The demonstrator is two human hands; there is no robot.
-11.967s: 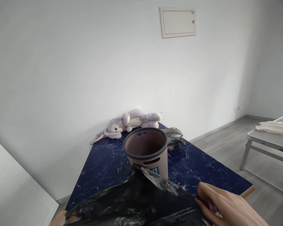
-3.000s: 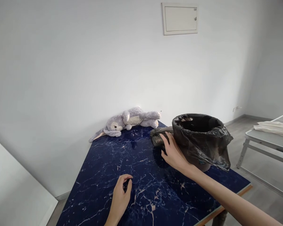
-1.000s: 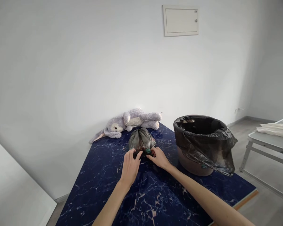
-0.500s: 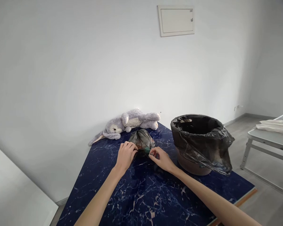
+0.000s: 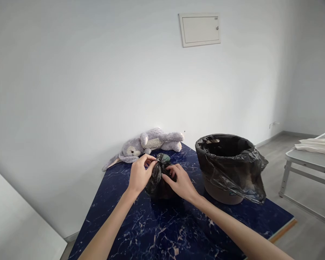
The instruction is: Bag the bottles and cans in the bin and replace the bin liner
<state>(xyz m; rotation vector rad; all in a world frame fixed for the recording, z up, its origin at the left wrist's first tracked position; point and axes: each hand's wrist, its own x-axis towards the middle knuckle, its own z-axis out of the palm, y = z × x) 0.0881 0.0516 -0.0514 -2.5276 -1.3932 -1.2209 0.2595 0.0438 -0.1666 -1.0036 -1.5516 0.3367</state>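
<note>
A filled black plastic bag [image 5: 161,189] sits on the dark blue marbled table [image 5: 141,227], its gathered neck standing up between my hands. My left hand [image 5: 141,173] pinches the neck from the left, thumb and fingers pressed together. From the right, my right hand [image 5: 180,182] has its thumb and bent fingers closed on the same gathered plastic. Some greenish content shows through the film at the top of the bag. The rest of what is inside is hidden.
Behind the bag a grey plush bunny [image 5: 154,141] lies along the wall. To the right stands a brown bin [image 5: 223,193] with a black liner [image 5: 230,169] folded over its rim. A grey folding table [image 5: 308,159] with white cloth [image 5: 316,146] is farther right.
The bag has turned from lying low to having its gathered neck upright and nearer me. Both hands have closed in on that neck. My view has tilted up slightly.
</note>
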